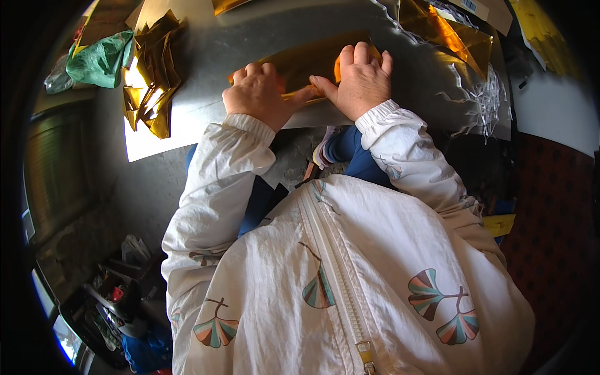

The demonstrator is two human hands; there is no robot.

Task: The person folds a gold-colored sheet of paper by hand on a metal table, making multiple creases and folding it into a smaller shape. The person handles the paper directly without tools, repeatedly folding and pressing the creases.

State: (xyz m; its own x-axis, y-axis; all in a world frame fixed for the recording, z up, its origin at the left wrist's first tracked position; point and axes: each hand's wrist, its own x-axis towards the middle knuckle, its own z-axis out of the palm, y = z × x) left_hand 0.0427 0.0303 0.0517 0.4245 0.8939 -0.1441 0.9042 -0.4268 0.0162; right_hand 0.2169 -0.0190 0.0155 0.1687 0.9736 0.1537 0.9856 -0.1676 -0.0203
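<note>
A sheet of shiny gold foil paper (303, 61) lies on the metal-topped table, its near edge bent up between my hands. My left hand (259, 95) grips the sheet's left part, fingers curled over it and the thumb pointing right along the near edge. At the sheet's right part, my right hand (361, 82) is closed on it too, with curled fingers and the thumb stretched toward the left thumb. The thumb tips almost meet at the fold. My palms hide part of the foil underneath.
Folded gold foil pieces (155, 75) are heaped at the table's left, beside a green plastic bag (100, 61). More gold foil (459, 45) and shredded clear strips (484, 100) lie on the right. The grey metal tabletop (206, 59) ends just before my knees.
</note>
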